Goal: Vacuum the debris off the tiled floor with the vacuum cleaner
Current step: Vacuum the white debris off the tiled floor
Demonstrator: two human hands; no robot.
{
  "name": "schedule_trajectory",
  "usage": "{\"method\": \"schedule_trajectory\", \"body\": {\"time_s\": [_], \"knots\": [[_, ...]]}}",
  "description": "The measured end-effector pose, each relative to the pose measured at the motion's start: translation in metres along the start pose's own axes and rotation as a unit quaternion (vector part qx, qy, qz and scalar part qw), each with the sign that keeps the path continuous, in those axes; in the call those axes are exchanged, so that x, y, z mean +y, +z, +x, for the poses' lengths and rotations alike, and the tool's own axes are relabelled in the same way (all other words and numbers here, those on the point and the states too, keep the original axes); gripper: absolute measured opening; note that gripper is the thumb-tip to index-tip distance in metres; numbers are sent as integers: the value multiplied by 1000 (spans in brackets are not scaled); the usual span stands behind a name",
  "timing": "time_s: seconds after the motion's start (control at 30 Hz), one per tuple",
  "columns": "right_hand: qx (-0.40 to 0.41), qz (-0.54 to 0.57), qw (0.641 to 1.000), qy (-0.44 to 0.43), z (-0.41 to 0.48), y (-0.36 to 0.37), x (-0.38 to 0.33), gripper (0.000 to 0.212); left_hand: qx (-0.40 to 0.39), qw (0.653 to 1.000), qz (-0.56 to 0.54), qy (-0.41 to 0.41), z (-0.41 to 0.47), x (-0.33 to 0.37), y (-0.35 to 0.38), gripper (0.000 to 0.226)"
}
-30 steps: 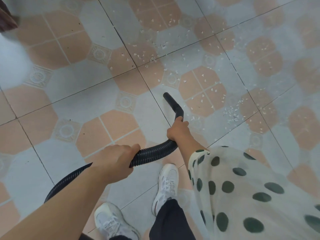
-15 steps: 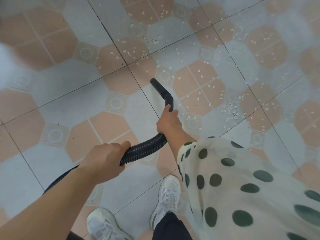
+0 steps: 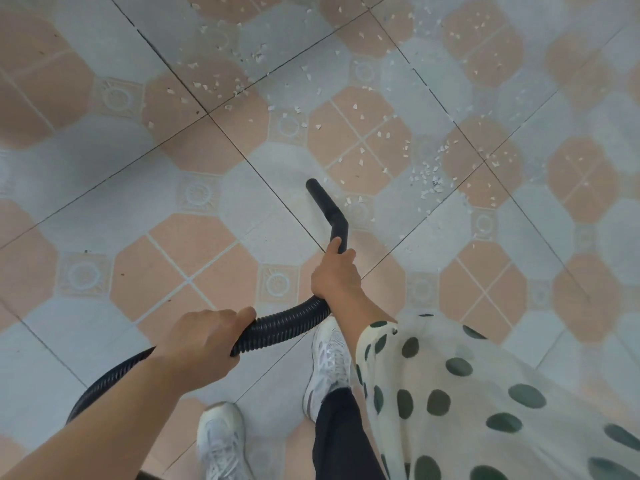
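Observation:
A black ribbed vacuum hose point(image 3: 284, 327) curves across the lower middle of the view and ends in a bent rigid nozzle point(image 3: 325, 206) pointing up-left just above the tiled floor point(image 3: 145, 188). My right hand point(image 3: 334, 275) grips the nozzle's handle just below the bend. My left hand point(image 3: 204, 344) grips the ribbed hose further back. Small white debris bits point(image 3: 427, 173) lie scattered to the right of the nozzle tip and across the upper floor point(image 3: 221, 81). The vacuum's body is out of view.
My two white sneakers point(image 3: 329, 358) point(image 3: 221, 441) stand on the tiles below the hose. A white sleeve with dark green dots point(image 3: 467, 393) fills the lower right. The floor has peach octagons and pale grey tiles with dark grout lines.
The view has shifted, so the debris now sits nearer the nozzle tip. Both hands keep the same grip on the hose and nozzle.

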State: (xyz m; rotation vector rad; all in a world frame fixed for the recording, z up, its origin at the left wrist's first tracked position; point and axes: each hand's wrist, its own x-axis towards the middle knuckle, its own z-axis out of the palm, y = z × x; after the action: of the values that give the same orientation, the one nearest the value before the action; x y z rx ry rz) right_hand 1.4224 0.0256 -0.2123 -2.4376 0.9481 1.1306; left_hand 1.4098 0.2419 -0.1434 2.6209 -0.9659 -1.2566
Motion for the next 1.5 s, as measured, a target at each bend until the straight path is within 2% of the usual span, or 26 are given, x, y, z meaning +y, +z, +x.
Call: {"method": "schedule_trajectory", "body": {"time_s": [0.27, 0.57, 0.8, 1.1, 1.5], "knots": [[-6, 29, 1000, 10, -29, 41, 22, 93, -13, 999, 35, 33, -24, 2, 30, 17], [10, 23, 999, -40, -14, 33, 0, 93, 24, 999, 33, 14, -18, -8, 26, 21], [-8, 59, 998, 24, -38, 48, 47, 90, -6, 996, 59, 70, -20, 16, 37, 20], [-13, 128, 983, 130, -49, 53, 123, 84, -7, 988, 94, 121, -3, 67, 41, 25], [-22, 169, 969, 181, -45, 38, 210, 83, -29, 977, 131, 164, 30, 141, 43, 23]]}}
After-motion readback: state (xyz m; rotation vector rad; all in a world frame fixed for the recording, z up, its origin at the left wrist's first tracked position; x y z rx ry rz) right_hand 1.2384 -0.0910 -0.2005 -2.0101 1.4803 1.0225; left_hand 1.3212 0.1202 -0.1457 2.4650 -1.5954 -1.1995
